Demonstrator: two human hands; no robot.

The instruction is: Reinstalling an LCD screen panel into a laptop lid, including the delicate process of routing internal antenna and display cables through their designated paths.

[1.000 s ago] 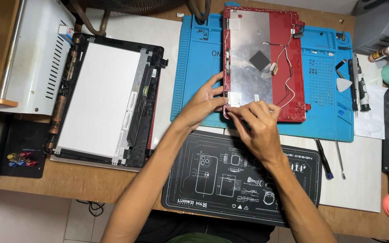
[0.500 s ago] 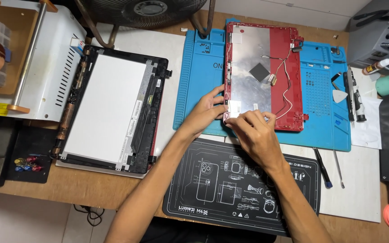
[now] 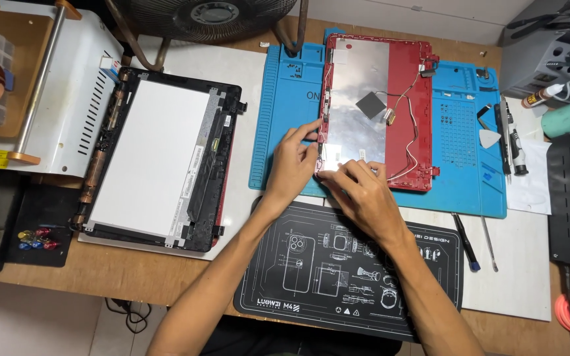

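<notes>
A red laptop lid shell (image 3: 423, 112) lies open side up on a blue work mat (image 3: 285, 118), lined with silver foil and crossed by thin wires. My left hand (image 3: 293, 161) rests on the shell's near left edge, fingers curled against the rim. My right hand (image 3: 357, 191) presses its fingertips on the shell's near left corner, just beside the left hand. What the fingertips pinch is hidden. A detached screen panel (image 3: 150, 155) lies face down in a black frame to the left.
A black printed mat (image 3: 311, 277) lies under my forearms. Screwdrivers (image 3: 463, 240), a white pick (image 3: 489, 138) and tweezers sit right of the shell. A white machine (image 3: 80, 86) stands at the left, a fan (image 3: 212, 16) at the back, grey equipment (image 3: 549, 59) at the far right.
The view has shifted so the bench sits lower in frame. Both hands stay at the shell's near left corner, with only small finger movements.
</notes>
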